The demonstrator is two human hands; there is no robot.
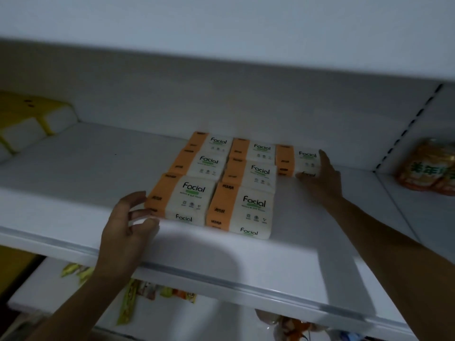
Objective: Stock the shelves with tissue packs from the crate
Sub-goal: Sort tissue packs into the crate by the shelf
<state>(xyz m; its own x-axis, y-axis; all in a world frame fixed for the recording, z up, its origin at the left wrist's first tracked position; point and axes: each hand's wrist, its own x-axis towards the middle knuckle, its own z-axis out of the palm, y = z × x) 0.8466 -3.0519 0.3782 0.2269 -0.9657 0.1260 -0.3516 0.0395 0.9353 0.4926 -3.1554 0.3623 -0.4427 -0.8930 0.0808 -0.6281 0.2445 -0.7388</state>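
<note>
Several orange-and-white "Facial" tissue packs lie flat on the white shelf (73,173) in two columns running front to back. A single tissue pack (299,158) sits at the back, to the right of them. My right hand (323,180) holds this pack, thumb on its front face and fingers along its right end. My left hand (125,225) is at the shelf's front edge, its loosely bent fingertips touching the left end of the front-left pack (189,195). The front-middle pack (246,207) lies beside it. No crate is in view.
A yellow-and-white package (32,116) lies at the shelf's far left. An orange snack bag (426,166) sits in the adjoining bay to the right, past a slotted upright (408,126). Colourful packets (138,291) lie on the shelf below. Another shelf hangs close overhead.
</note>
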